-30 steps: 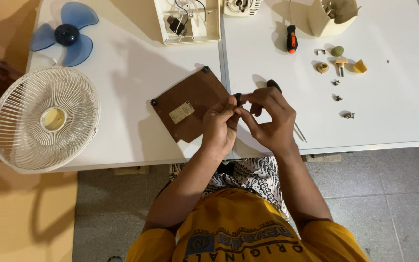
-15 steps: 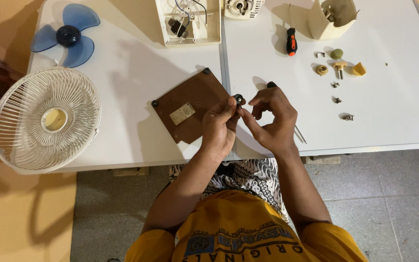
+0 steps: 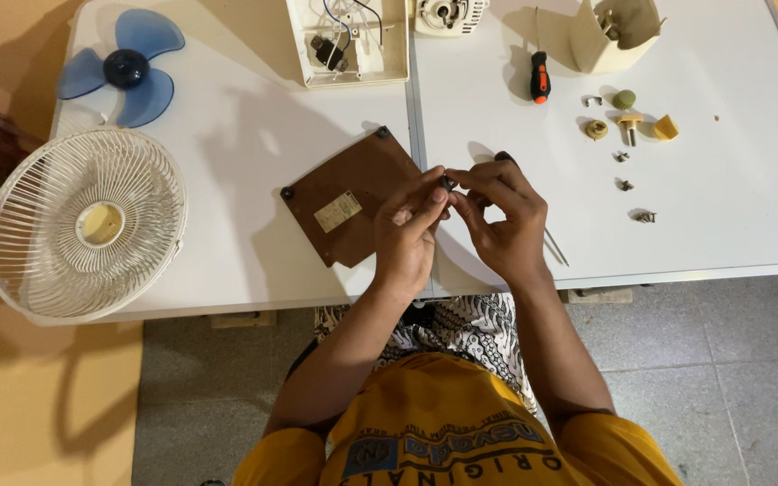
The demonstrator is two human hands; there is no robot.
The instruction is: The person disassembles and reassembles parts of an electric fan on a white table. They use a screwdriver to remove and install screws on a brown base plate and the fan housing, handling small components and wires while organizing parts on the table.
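small dark round part (image 3: 447,183) pinched between left hand (image 3: 410,232) and right hand (image 3: 503,222) fingertips | held above desk (image 3: 731,225) front edge, beside brown square plate (image 3: 353,193)

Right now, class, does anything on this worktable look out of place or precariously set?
Yes. The white fan grille hangs over the table's front left edge. The brown plate lies askew, while both hands pinch a small dark part.

Two white benches (image 3: 254,270) stood side by side, their edges touching. Below them was a grey tiled floor (image 3: 731,360); on the left lay an orange surface (image 3: 38,405). Soft shadows fell on the bench tops.
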